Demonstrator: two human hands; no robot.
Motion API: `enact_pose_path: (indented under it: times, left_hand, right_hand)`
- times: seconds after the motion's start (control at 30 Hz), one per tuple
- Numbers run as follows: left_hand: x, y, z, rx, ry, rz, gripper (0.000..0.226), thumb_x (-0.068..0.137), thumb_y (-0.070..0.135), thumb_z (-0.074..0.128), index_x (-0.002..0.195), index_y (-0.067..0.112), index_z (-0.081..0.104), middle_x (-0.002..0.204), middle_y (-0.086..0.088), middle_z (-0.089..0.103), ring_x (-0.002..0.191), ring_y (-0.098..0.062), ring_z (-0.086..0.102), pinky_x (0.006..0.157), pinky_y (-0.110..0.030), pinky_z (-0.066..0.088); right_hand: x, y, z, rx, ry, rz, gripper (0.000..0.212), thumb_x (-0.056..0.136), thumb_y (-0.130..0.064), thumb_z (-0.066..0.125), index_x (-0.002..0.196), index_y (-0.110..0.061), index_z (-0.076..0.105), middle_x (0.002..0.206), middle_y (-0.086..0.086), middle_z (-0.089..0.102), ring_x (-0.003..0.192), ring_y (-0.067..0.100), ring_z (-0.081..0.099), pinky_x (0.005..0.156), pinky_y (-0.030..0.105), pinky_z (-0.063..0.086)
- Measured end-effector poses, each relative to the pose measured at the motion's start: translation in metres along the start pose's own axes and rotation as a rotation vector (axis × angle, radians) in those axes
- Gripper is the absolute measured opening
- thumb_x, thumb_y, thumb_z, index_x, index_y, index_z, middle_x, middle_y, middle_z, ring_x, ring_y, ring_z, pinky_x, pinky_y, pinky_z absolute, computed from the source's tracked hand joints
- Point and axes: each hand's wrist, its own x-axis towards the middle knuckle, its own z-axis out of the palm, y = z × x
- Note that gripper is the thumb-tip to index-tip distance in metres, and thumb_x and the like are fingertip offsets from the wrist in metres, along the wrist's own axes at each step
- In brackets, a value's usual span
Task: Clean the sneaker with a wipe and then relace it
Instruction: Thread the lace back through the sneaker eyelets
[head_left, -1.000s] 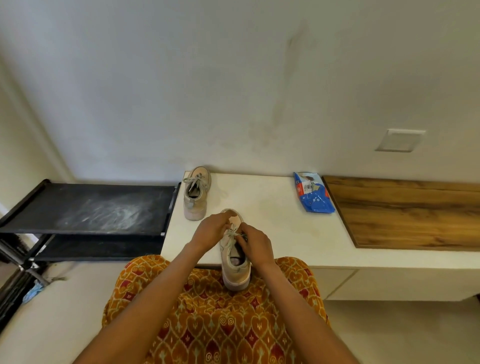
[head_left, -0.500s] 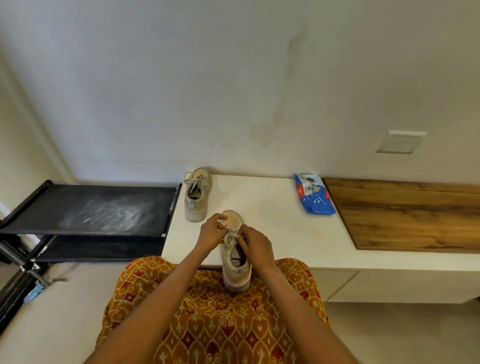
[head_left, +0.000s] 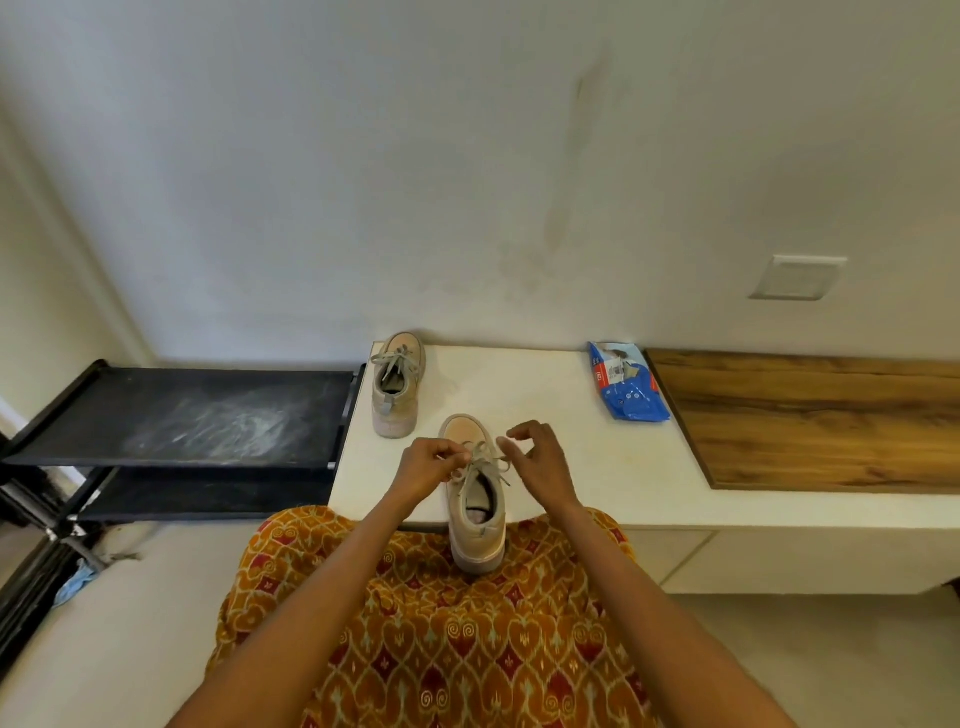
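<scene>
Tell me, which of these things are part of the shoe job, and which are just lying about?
In the job:
near sneaker, heel over the white counter edge
its laces
left hand, pinching a lace
right hand, fingers curled at the laces
blue wipes pack

Lying about:
second sneaker
black rack
wooden panel

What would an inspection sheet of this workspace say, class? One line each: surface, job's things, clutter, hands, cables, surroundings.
Surface: white counter with a wood panel at its right.
Job's things: near sneaker, heel overhanging the counter's edge; wipes pack by the wall.
Clutter: second sneaker, laced, at the counter's back left.
Hands: left hand pinches a lace loop; right hand pinches the other lace end.
Cables: nothing seen.
Surroundings: dusty black rack at left; wall switch plate.
</scene>
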Motion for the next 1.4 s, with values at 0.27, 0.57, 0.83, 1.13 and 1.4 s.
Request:
enact_pose_path:
  times: [0.27, 0.57, 0.83, 1.13, 1.4]
  left_hand:
    - [-0.002, 0.004, 0.009, 0.042, 0.073, -0.067, 0.013, 0.080, 0.022, 0.073, 0.085, 0.010, 0.074, 0.078, -0.006, 0.070, 0.070, -0.014, 0.065, 0.072, -0.029, 0.056]
    - [-0.001, 0.002, 0.009, -0.087, 0.070, -0.254, 0.027, 0.091, 0.023, 0.060, 0.069, 0.007, 0.059, 0.079, -0.008, 0.063, 0.071, -0.015, 0.061, 0.062, -0.022, 0.055]
    - [0.002, 0.004, 0.005, -0.112, -0.005, -0.274, 0.031, 0.090, 0.032, 0.061, 0.079, 0.003, 0.063, 0.080, -0.010, 0.065, 0.071, -0.017, 0.063, 0.067, -0.025, 0.056]
    - [0.007, 0.005, 0.016, -0.082, 0.084, -0.380, 0.023, 0.090, 0.018, 0.059, 0.070, 0.007, 0.058, 0.079, -0.012, 0.064, 0.080, -0.026, 0.064, 0.079, -0.039, 0.056]
    - [0.006, 0.008, 0.007, -0.250, -0.004, -0.424, 0.014, 0.091, 0.013, 0.058, 0.091, -0.002, 0.060, 0.097, -0.019, 0.064, 0.086, -0.025, 0.063, 0.073, -0.032, 0.057]
  right_hand:
    - [0.003, -0.001, 0.004, -0.131, -0.230, 0.070, 0.027, 0.087, -0.039, 0.061, 0.078, -0.014, 0.064, 0.085, 0.000, 0.067, 0.078, 0.014, 0.059, 0.070, 0.031, 0.046]
    - [-0.002, 0.002, 0.015, 0.086, -0.095, 0.337, 0.034, 0.089, -0.025, 0.054, 0.059, -0.013, 0.044, 0.074, 0.014, 0.060, 0.082, 0.034, 0.067, 0.080, 0.050, 0.054]
    - [-0.007, -0.007, 0.014, 0.166, -0.118, 0.359, 0.041, 0.090, -0.040, 0.058, 0.059, -0.015, 0.047, 0.072, 0.007, 0.061, 0.084, 0.030, 0.068, 0.081, 0.041, 0.056]
    - [-0.002, -0.004, 0.021, 0.045, -0.116, 0.368, 0.041, 0.086, -0.033, 0.058, 0.053, -0.016, 0.043, 0.069, 0.013, 0.062, 0.081, 0.034, 0.066, 0.080, 0.048, 0.054]
    - [0.000, -0.006, 0.020, 0.033, -0.101, 0.348, 0.039, 0.089, -0.037, 0.056, 0.058, -0.014, 0.049, 0.077, 0.016, 0.067, 0.080, 0.031, 0.067, 0.080, 0.046, 0.055]
